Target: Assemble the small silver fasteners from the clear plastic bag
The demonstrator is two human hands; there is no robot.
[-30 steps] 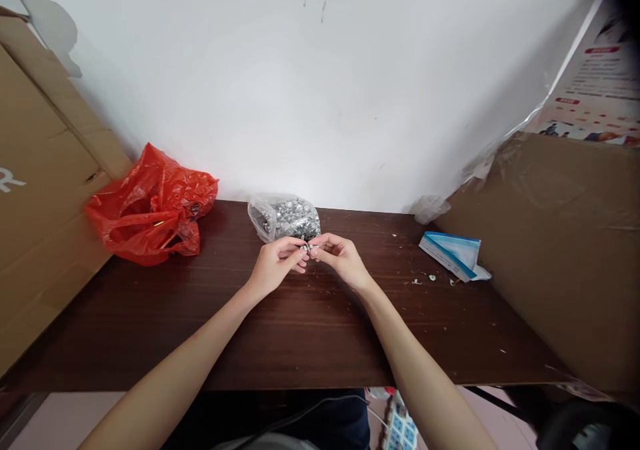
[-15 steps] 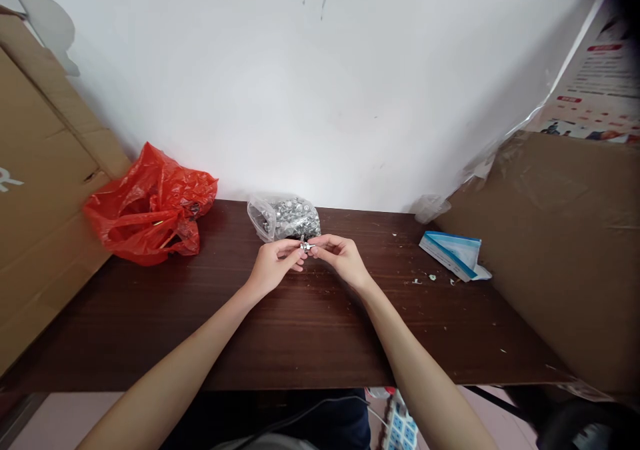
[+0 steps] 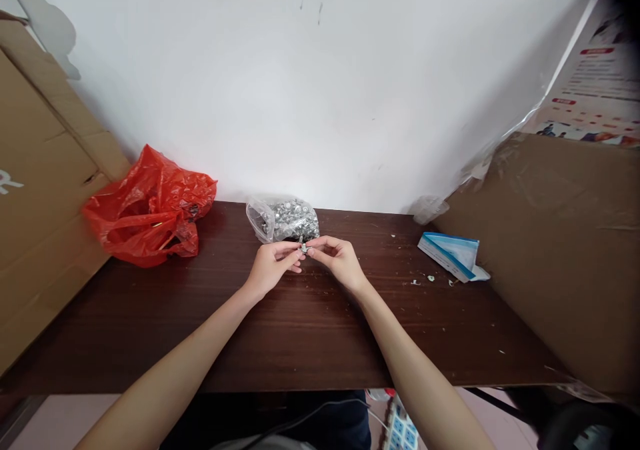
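A small silvery metal fitting is held up between my two hands, just in front of the bag of metal pieces. My left hand pinches its left end between thumb and fingers. On the other side, the thumb and forefinger of my right hand grip the right end. Fingertips cover parts of the fitting, so its exact kind is unclear. Behind my hands lies a clear plastic bag, full of small shiny metal pieces, its mouth turned to the left.
A crumpled red plastic bag sits at the left on the dark wooden table. To the right lie a blue-and-white packet and small scraps. Cardboard boxes flank both sides, with a white wall behind.
My right fingertips have moved slightly left along the fitting, toward my left hand, and cover more of its right end. The whole view has shifted a little.
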